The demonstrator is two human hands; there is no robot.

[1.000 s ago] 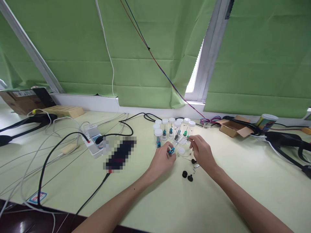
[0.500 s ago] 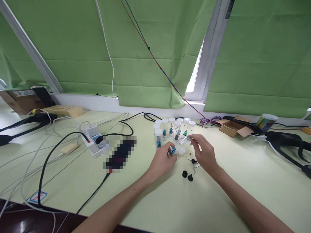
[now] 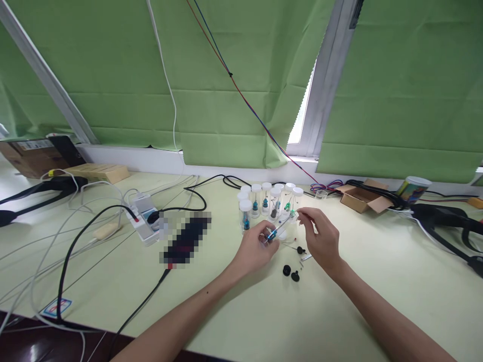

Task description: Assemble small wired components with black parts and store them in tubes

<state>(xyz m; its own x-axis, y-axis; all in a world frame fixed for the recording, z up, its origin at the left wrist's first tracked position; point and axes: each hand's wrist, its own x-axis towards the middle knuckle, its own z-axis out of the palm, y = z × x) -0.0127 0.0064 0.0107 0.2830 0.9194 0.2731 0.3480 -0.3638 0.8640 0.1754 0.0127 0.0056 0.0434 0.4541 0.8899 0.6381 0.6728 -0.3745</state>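
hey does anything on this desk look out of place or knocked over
Mostly tidy. The capped vials stand upright in a cluster, but one clear vial is tilted, uncapped, between the left hand and right hand. Small black parts lie loose on the table. Nothing looks spilled or damaged.

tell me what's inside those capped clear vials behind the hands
Each of the capped vials holds a small part: mostly blue, one dark, one green. The back ones are partly hidden, and the parts are too small to identify.
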